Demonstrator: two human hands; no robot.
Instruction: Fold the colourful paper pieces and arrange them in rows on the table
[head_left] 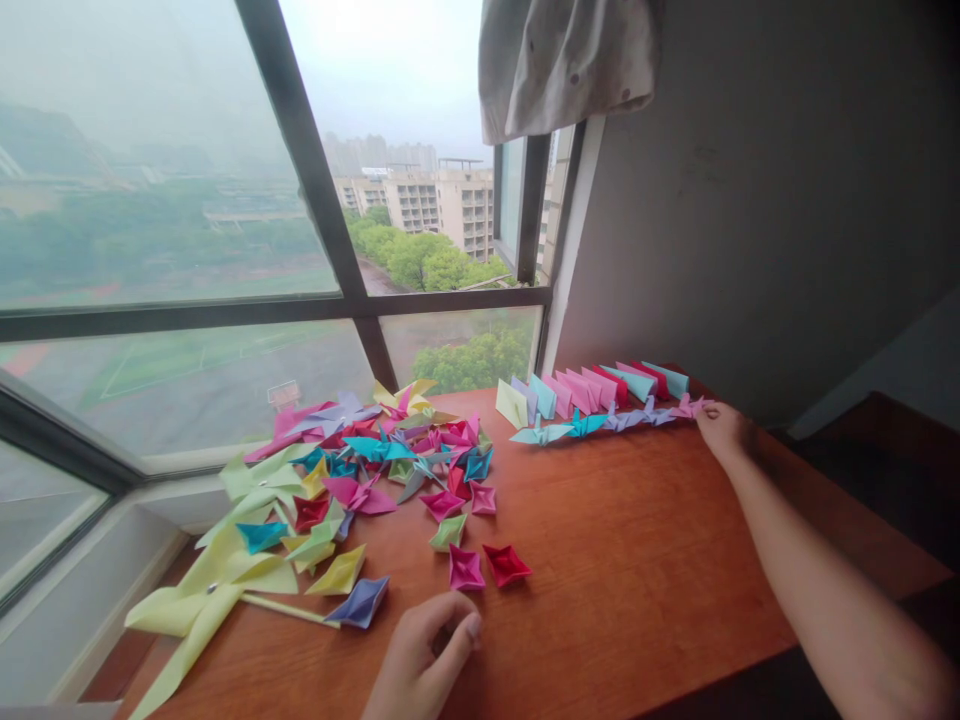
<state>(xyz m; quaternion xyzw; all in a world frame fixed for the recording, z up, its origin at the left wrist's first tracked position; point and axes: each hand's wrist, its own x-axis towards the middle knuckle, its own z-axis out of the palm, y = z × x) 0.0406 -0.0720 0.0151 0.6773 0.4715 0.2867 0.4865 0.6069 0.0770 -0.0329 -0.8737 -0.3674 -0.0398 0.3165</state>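
My right hand (724, 430) pinches a pink paper crane (686, 407) at the right end of a row on the table. Leftward from it in that row stand lavender paper cranes (637, 415), a bright blue crane (587, 425) and a pale blue crane (541, 432). My left hand (427, 655) rests near the table's front edge, its fingers curled and thumb against the forefinger, with nothing visible in it. Beyond that hand sit a magenta paper boat (466, 569), a red paper boat (506, 564) and a purple paper boat (360, 603).
Behind the cranes stands a row of folded paper pieces (585, 390) in several colours. A mixed pile of paper cranes and boats (382, 450) covers the table's left back. Large pale yellow pinwheels (217, 575) lie by the window (352, 310). A grey wall (750, 200) rises at right.
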